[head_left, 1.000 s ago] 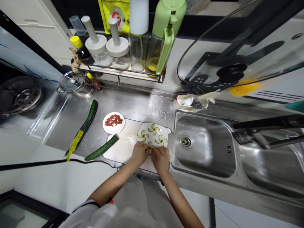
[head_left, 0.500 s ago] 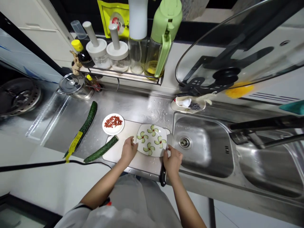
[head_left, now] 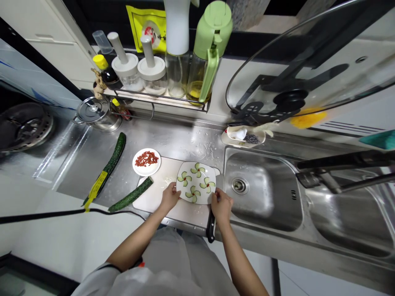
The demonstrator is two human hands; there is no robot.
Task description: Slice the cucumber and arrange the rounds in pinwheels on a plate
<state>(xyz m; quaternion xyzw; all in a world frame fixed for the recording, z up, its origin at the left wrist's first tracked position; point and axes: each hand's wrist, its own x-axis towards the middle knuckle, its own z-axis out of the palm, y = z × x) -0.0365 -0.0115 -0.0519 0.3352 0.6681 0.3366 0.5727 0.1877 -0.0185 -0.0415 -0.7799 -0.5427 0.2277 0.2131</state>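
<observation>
A square white plate [head_left: 196, 183] with several green cucumber-slice flowers, red at their centres, is over the right part of the cutting board [head_left: 160, 189]. My left hand [head_left: 170, 197] grips its left edge, with the thumb on the rim. My right hand [head_left: 222, 205] is closed on its lower right edge. A knife with a black handle [head_left: 211, 228] lies beneath the right side of the plate, its handle toward me. To the left, a cut cucumber [head_left: 132, 196] rests partly on the board, near a round white plate [head_left: 156, 166] of small red pieces.
Farther left lies a long cucumber [head_left: 115, 156] with a yellow label. A lidded pot [head_left: 105, 119] stands behind it. Jars and bottles fill a wall rack [head_left: 160, 98]. At right is the double sink [head_left: 265, 185], with a large glass lid [head_left: 271, 82] above.
Both hands have closed on the plate's edges; before, their fingers were more spread beside it. The plate appears slightly shifted left in the view, along with most of the surroundings.
</observation>
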